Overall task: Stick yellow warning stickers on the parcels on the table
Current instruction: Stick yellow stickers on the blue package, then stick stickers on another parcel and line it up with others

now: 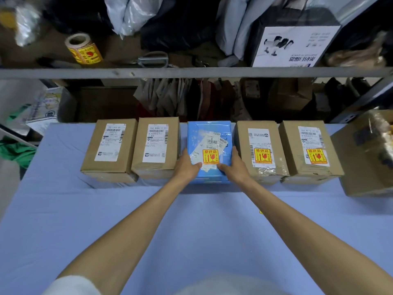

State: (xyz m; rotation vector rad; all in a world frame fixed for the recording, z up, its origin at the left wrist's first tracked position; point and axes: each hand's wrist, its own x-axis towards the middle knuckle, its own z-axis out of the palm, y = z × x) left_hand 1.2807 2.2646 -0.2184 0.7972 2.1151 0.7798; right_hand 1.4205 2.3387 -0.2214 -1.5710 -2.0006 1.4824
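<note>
At the far left, on the shelf (191, 72) behind the table (148, 220), a roll of yellow stickers (84, 48) lay on its side, well apart from the parcels. On the table, which was covered with a light blue cloth, five parcels stood in one row, close side by side. The first brown box (109, 149) and the second brown box (156, 149) each carried only a white shipping label. Just beside the second one, the left hand (187, 165) held the left edge of the blue parcel (209, 133): its thumb lay on the top face and its fingers ran along the side, so the hand was closed on the parcel. This parcel stood in the middle of the row and had a yellow warning sticker (210, 156) on the near part of its top, over crumpled white labels. The two thumbs pointed toward each other just below this sticker. The right hand (234, 165) gripped the right edge in the same way, thumb on top and fingers down the side. Further right, the fourth box (259, 150) and the fifth box (308, 147) each had a yellow sticker on the lower part of the white label. At the right edge of the table stood a bigger brown box (365, 158), blurred.
</note>
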